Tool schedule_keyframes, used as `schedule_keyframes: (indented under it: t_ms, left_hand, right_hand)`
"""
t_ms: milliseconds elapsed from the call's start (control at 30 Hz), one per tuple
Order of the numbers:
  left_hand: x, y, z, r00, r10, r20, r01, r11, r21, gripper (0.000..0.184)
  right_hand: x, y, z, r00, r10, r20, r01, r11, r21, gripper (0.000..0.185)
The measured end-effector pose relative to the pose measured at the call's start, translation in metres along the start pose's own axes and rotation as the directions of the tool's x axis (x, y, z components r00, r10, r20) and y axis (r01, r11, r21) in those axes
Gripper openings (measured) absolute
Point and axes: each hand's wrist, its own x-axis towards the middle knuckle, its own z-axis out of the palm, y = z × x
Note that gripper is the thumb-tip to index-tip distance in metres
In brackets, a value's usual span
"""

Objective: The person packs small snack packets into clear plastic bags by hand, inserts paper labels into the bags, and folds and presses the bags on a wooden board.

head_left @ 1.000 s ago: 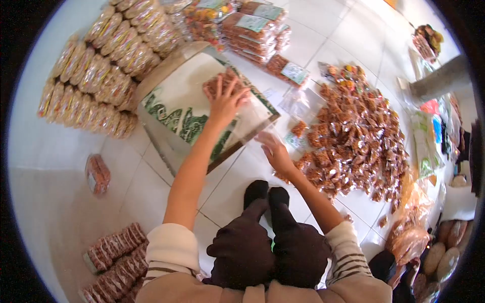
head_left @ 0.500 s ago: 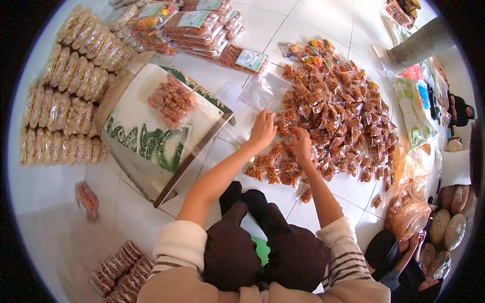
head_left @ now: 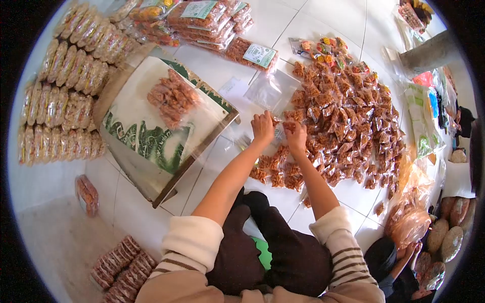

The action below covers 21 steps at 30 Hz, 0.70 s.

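A pile of small clear packets of brown snack pieces point(head_left: 348, 121) spreads over the floor in front of me. My left hand point(head_left: 263, 127) is at its left edge, fingers curled, with a bit of a small brown packet showing at the fingertips. Close beside it, my right hand point(head_left: 296, 136) pinches another small snack packet point(head_left: 289, 125). Some clear plastic lies between and below the hands; its shape is hard to make out. Just beyond them rest flat clear plastic bags point(head_left: 272, 91).
A low table point(head_left: 108, 139) at left bears a larger bag of snack pieces point(head_left: 173, 98). Labelled packs point(head_left: 202, 15) are stacked behind, and bundled pale packs point(head_left: 76, 65) line the wall. At right are an orange plastic bag point(head_left: 411, 217), a grey pillar point(head_left: 429, 53) and another person point(head_left: 384, 257).
Both hands have drawn slightly nearer to me. My right hand has come left with a small packet at its fingertips, and a brown packet now shows at the left fingertips. The view has shifted slightly.
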Motion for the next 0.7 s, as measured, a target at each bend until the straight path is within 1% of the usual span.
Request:
schedule_keyframes:
  t_ms: [33,67,100,133,167,200,233,267,300,333,367,400,433,467,500,533,567,600,633,667,700]
  left_hand:
    - [-0.001,-0.001,0.0,0.999,0.02,-0.041,-0.027,0.984,-0.175,0.026]
    - [-0.003,-0.001,0.0,0.996,0.032,-0.086,-0.06,0.938,-0.342,0.028]
    - [-0.011,0.011,-0.024,0.994,-0.004,-0.111,-0.057,0.839,-0.541,0.034]
    - [-0.01,0.011,-0.029,0.991,0.036,-0.126,-0.103,0.805,-0.584,0.037]
    - [-0.009,0.012,-0.035,0.998,0.038,-0.047,-0.06,0.759,-0.648,0.037]
    - [-0.011,0.016,-0.048,0.998,0.049,0.031,-0.013,0.709,-0.706,0.037]
    - [-0.016,0.02,-0.067,0.999,0.05,0.016,-0.025,0.713,-0.701,0.037]
    - [-0.022,0.024,-0.086,0.977,0.094,0.189,0.117,0.506,-0.855,0.035]
    - [-0.028,0.029,-0.107,0.924,0.183,0.337,0.282,0.272,-0.92,0.035]
    - [-0.033,0.032,-0.128,0.929,0.182,0.322,0.266,0.276,-0.924,0.035]
    - [-0.039,0.035,-0.148,0.915,0.236,0.327,0.237,0.341,-0.91,0.035]
    - [-0.044,0.034,-0.165,0.898,0.287,0.334,0.202,0.404,-0.892,0.035]
    - [-0.047,0.027,-0.176,0.833,0.425,0.353,0.214,0.341,-0.915,0.036]
    - [-0.052,0.021,-0.186,0.84,0.423,0.34,0.198,0.345,-0.918,0.036]
    - [-0.06,0.019,-0.202,0.854,0.415,0.313,0.123,0.422,-0.898,0.036]
    - [-0.068,0.017,-0.216,0.868,0.407,0.284,0.051,0.496,-0.867,0.036]
    - [-0.073,0.013,-0.225,0.891,0.388,0.237,0.004,0.515,-0.857,0.035]
    - [-0.079,0.007,-0.231,0.896,0.383,0.224,-0.008,0.519,-0.854,0.035]
    - [-0.085,0.002,-0.235,0.917,0.372,0.145,-0.05,0.469,-0.882,0.034]
    - [-0.089,-0.003,-0.24,0.931,0.358,0.066,-0.096,0.416,-0.904,0.033]
    - [-0.094,-0.009,-0.245,0.922,0.385,0.035,-0.142,0.422,-0.895,0.032]
  right_hand:
    - [-0.004,-0.017,-0.015,0.996,0.035,-0.077,-0.031,0.998,0.047,0.033]
    - [-0.003,-0.029,-0.027,0.997,0.027,-0.076,-0.023,0.998,0.051,0.033]
    - [-0.002,-0.032,-0.038,0.99,-0.053,-0.128,0.064,0.994,0.087,0.031]
    - [-0.002,-0.042,-0.051,0.974,-0.133,-0.183,0.156,0.981,0.119,0.029]
    - [-0.002,-0.053,-0.064,0.994,-0.067,-0.087,0.093,0.933,0.347,0.029]
    - [-0.003,-0.067,-0.08,0.999,-0.025,0.024,0.008,0.836,0.549,0.028]
    - [-0.001,-0.077,-0.096,0.949,-0.31,-0.056,0.313,0.91,0.272,0.027]
    - [-0.004,-0.087,-0.109,0.945,-0.321,-0.063,0.326,0.904,0.277,0.027]
    - [-0.009,-0.11,-0.131,0.945,-0.31,0.103,0.243,0.879,0.411,0.028]
    - [-0.015,-0.13,-0.148,0.911,-0.314,0.268,0.137,0.842,0.521,0.028]
    - [-0.019,-0.148,-0.162,0.906,-0.331,0.262,0.154,0.836,0.526,0.028]
    - [-0.022,-0.166,-0.174,0.855,-0.396,0.335,0.224,0.865,0.45,0.026]
    - [-0.025,-0.181,-0.184,0.796,-0.446,0.409,0.3,0.878,0.373,0.025]
    - [-0.028,-0.193,-0.189,0.732,-0.481,0.483,0.379,0.876,0.298,0.024]
    - [-0.028,-0.202,-0.19,0.655,-0.615,0.44,0.552,0.786,0.277,0.024]
    - [-0.029,-0.211,-0.19,0.646,-0.629,0.433,0.566,0.775,0.282,0.024]
    - [-0.03,-0.219,-0.186,0.603,-0.682,0.414,0.649,0.721,0.243,0.026]
    - [-0.034,-0.226,-0.182,0.556,-0.729,0.399,0.723,0.661,0.201,0.027]
    - [-0.04,-0.231,-0.177,0.594,-0.727,0.344,0.722,0.671,0.17,0.028]
    - [-0.046,-0.235,-0.171,0.584,-0.737,0.34,0.732,0.659,0.173,0.028]
    - [-0.052,-0.238,-0.165,0.572,-0.793,0.21,0.795,0.599,0.098,0.027]
